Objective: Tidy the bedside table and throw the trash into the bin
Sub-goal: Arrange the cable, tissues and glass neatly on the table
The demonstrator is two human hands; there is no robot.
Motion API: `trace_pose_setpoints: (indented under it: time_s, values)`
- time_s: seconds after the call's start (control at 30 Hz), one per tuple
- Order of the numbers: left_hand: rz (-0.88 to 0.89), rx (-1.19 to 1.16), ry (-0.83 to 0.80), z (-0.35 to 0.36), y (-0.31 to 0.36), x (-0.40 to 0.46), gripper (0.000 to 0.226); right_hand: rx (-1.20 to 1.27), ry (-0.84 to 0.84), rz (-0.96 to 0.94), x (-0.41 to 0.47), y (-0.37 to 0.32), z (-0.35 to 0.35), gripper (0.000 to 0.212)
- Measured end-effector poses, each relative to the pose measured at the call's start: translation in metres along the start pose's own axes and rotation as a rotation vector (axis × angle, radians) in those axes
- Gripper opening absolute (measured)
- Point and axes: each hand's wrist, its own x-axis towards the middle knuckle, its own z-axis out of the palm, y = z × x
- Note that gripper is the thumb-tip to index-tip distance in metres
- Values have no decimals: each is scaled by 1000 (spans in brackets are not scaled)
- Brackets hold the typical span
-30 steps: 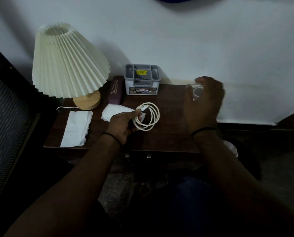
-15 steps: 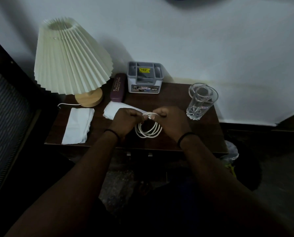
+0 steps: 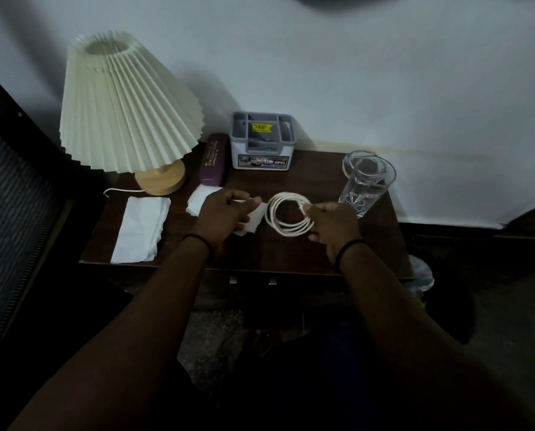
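Note:
A coiled white cable (image 3: 288,217) lies over the middle of the dark wooden bedside table (image 3: 291,253). My right hand (image 3: 331,223) pinches the coil's right side between thumb and fingers. My left hand (image 3: 225,213) sits just left of the coil, fingers curled on a white tissue (image 3: 250,220) that spreads under it. A second crumpled white tissue (image 3: 140,228) lies flat at the table's left front. A bin with a plastic liner (image 3: 420,275) shows on the floor past the table's right edge, mostly in shadow.
A pleated cream lamp (image 3: 126,104) on a wooden base stands back left, its cord trailing left. A maroon case (image 3: 211,163) and a grey organiser box (image 3: 261,141) stand at the back. Two clear glasses (image 3: 366,185) stand at the right rear.
My right hand left the glasses at the back right and came to the cable. The coil passed from my left hand to my right, and my left hand shifted onto the tissue.

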Motion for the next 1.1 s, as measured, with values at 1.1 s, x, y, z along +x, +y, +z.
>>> trace_pose_setpoints:
  time_s: [1.1]
  values:
    - [-191, -235, 183, -12, -12, 20, 11, -234, 549, 225, 113, -69, 62, 41]
